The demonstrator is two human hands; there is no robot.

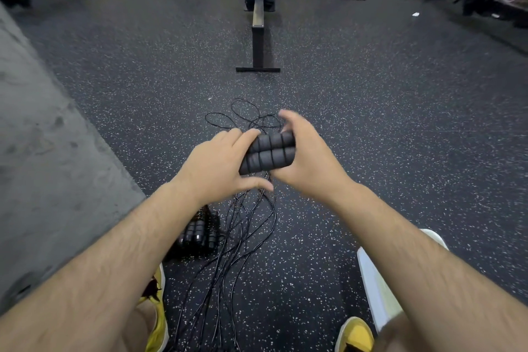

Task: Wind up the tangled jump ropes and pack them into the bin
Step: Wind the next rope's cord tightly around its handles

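The handles [268,153] sit between left hand [217,168] and right hand [308,160], above the ropes [245,226].

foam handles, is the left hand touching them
Touching: the head view shows the left hand wrapped round one end of the foam handles.

no readable text in view
the foam handles [268,154] show only plain ribbed black. any mark on the rowing machine [258,23] at the back is too far off to make out. the small white scrap [415,14] to the far right is too small and blurred to tell whether it bears print.
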